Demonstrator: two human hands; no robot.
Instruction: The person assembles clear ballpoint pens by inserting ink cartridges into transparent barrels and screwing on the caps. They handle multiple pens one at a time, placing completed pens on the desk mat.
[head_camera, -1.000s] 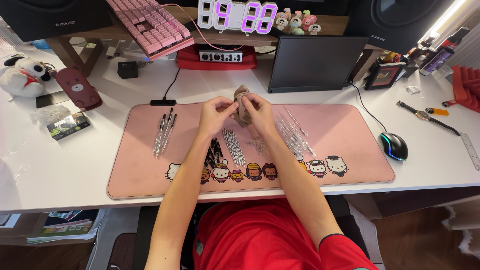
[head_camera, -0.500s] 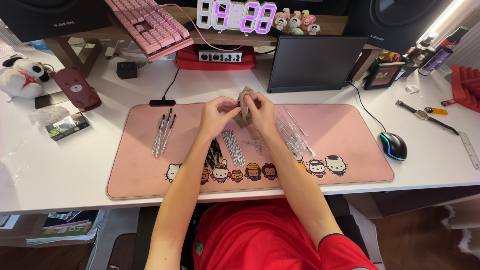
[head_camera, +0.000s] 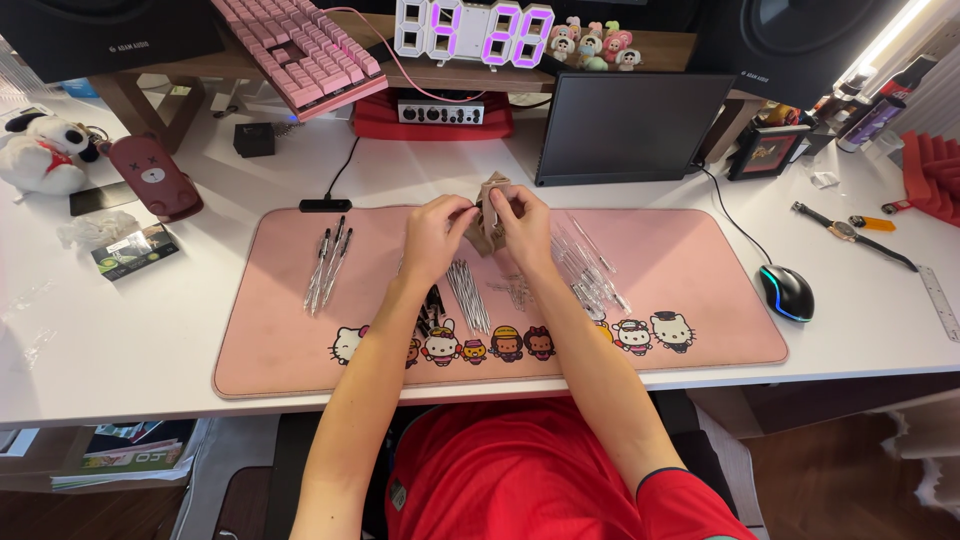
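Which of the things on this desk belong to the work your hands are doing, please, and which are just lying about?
In use: small brownish bag held by left hand and right hand; assembled pens, thin refills and clear barrels on the pink mat.

Lying about: mouse, pink keyboard, digital clock, plush toy, wristwatch, dark tablet.
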